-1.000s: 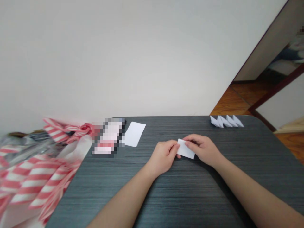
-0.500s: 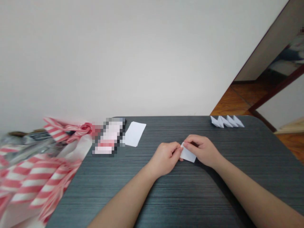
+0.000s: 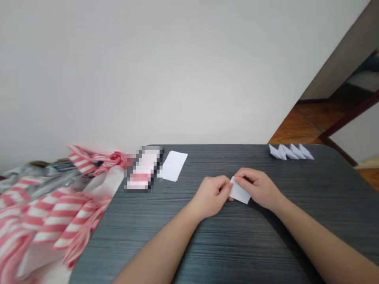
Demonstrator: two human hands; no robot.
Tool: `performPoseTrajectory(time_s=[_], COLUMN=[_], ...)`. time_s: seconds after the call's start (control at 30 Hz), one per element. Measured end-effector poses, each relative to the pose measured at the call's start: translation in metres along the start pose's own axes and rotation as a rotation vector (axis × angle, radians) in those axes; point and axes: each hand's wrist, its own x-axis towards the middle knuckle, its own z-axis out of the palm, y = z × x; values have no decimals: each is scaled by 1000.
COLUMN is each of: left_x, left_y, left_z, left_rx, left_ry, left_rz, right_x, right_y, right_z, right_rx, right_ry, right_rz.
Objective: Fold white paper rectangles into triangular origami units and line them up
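Note:
A small folded piece of white paper point(image 3: 240, 192) is held between my two hands, just over the dark table. My left hand point(image 3: 213, 196) pinches its left edge between thumb and fingers. On its upper right side, the thumb and fingers of my right hand point(image 3: 257, 187) are closed on the paper, close to the left fingertips. The fingers partly cover the paper's top corner, so its folds there are hidden.
Flat white paper sheets point(image 3: 174, 165) lie at the back left beside a blurred phone-like object point(image 3: 144, 167). Several folded white paper pieces point(image 3: 291, 152) stand in a row at the back right. Red-and-white striped cloth point(image 3: 59, 213) is heaped left of the dark table point(image 3: 201, 248).
The whole scene has shifted slightly right in view as the camera turned. Both hands keep their hold on the folded paper, with little visible change in their grip.

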Motion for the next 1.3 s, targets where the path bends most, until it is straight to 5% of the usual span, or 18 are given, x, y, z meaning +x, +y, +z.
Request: performPoseTrajectory(time_s=[1.3], left_x=[2], left_y=[-11], left_z=[2], left_rx=[-305], left_ry=[169], left_rz=[-199], right_x=[1], right_y=[1], right_z=[-12], right_rx=[-124], right_ry=[39], right_rz=[144])
